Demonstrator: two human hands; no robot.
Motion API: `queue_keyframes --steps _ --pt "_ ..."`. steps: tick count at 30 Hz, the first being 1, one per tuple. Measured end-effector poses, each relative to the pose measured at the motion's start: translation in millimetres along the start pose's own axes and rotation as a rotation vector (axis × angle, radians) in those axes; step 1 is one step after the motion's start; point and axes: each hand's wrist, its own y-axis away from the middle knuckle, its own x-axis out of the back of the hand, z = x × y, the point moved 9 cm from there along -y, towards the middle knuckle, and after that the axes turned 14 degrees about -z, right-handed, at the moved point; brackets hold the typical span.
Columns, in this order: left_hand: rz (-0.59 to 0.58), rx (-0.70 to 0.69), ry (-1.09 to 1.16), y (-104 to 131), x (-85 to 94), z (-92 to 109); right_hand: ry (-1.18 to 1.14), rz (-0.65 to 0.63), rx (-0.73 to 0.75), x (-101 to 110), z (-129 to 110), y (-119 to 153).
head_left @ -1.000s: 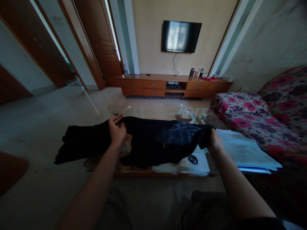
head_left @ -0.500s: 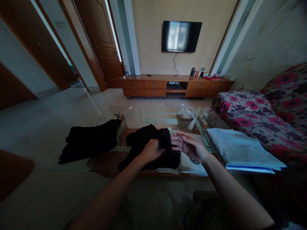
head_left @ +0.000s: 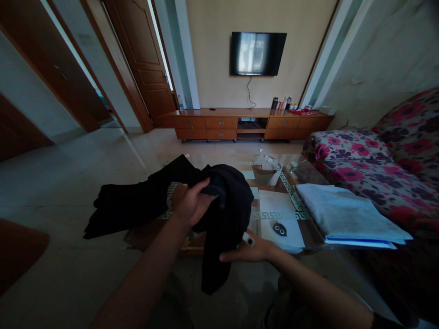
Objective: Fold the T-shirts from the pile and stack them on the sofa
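A black garment (head_left: 233,196) is lifted and bunched over the glass table (head_left: 298,212), one part hanging past the table's front edge. My left hand (head_left: 194,201) is closed on its dark inner edge, thumb on top. Lower down, my right hand (head_left: 247,250) holds the garment's right side, its thumb in front and the other fingers partly hidden by cloth. A small white thing (head_left: 247,239) with a dark spot shows at those fingers; I cannot make out what it is. Another dark folded cloth (head_left: 126,205) lies at the table's left, touching or overlapped by the garment.
On the table's right lies a folded pale blue-grey cloth (head_left: 346,212). A white sheet with a black round figure (head_left: 280,229) shows near the middle, and a bowl (head_left: 265,172) behind it. A flowered sofa (head_left: 363,169) stands right; a low wooden cabinet (head_left: 221,122) is beyond.
The black garment has been raised off the table and spread, one part now hanging toward me. My left hand moved left and up with it; my right hand moved down onto its lower side.
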Motion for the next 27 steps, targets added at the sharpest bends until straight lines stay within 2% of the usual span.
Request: queue_keyframes --steps 1,3,6,8,11,14,16,18,19,21,23,25,27 --pt "0.037 0.026 0.018 -3 12.4 -7 -0.024 0.056 -0.028 2 1 -3" --pt "0.172 0.078 0.035 -5 47.0 -19 -0.064 0.209 -0.097 20 9 -5" --pt "0.366 0.182 -0.044 -2 102.7 -30 -0.119 0.44 -0.138 63 24 4" --pt "0.402 0.269 -0.119 2 129.1 -34 -0.162 0.59 -0.126 94 35 17" --pt "0.351 0.398 -0.384 5 149.4 -35 -0.208 0.791 -0.092 133 46 43" --pt "0.376 0.421 -0.78 10 154.3 -30 -0.237 0.936 -0.051 155 46 67" --pt "0.409 0.323 -0.958 11 143.9 -24 -0.25 0.947 -0.024 159 40 71" --pt "0.318 0.133 -1.145 6 113.1 -19 -0.258 0.883 0.003 155 30 66" --pt "0.208 0.029 -1.24 3 90.0 -19 -0.256 0.827 0.017 151 24 62" --pt "-0.083 -0.135 -1.35 0 40.0 -28 -0.245 0.675 0.049 139 10 49" --pt "-0.308 -0.202 -1.353 4 2.0 -41 -0.223 0.512 0.079 122 -3 37" --pt "-0.422 -0.221 -1.362 9 -21.5 -54 -0.207 0.385 0.109 106 -13 28" --pt "-0.489 -0.207 -1.401 14 -34.1 -66 -0.192 0.305 0.13 92 -18 22"
